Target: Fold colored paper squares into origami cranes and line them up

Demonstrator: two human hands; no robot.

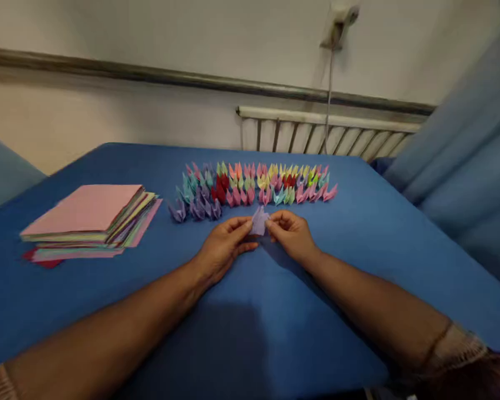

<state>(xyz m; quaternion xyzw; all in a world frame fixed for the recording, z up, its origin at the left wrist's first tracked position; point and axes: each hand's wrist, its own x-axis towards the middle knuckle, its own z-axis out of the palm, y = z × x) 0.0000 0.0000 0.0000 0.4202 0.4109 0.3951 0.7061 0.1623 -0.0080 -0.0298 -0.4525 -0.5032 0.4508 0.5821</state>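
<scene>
Between my two hands, just above the blue table, is a small piece of folded lilac paper [259,221]. My left hand [227,244] pinches its left edge between thumb and fingers. On the other side, my right hand [291,234] grips the right edge with thumb and forefinger. The paper stands roughly upright and narrows toward its top; its finer folds are too blurred to make out. Right behind it, rows of folded paper cranes [245,195] in pink, red, purple, teal, yellow and green stand close together on the table.
A stack of coloured square paper [91,208], pink on top, lies on the left of the blue table [337,322]. Beyond the table's far edge are a wall rail [183,80] and a radiator [316,118]. A blue curtain [470,139] hangs at the right.
</scene>
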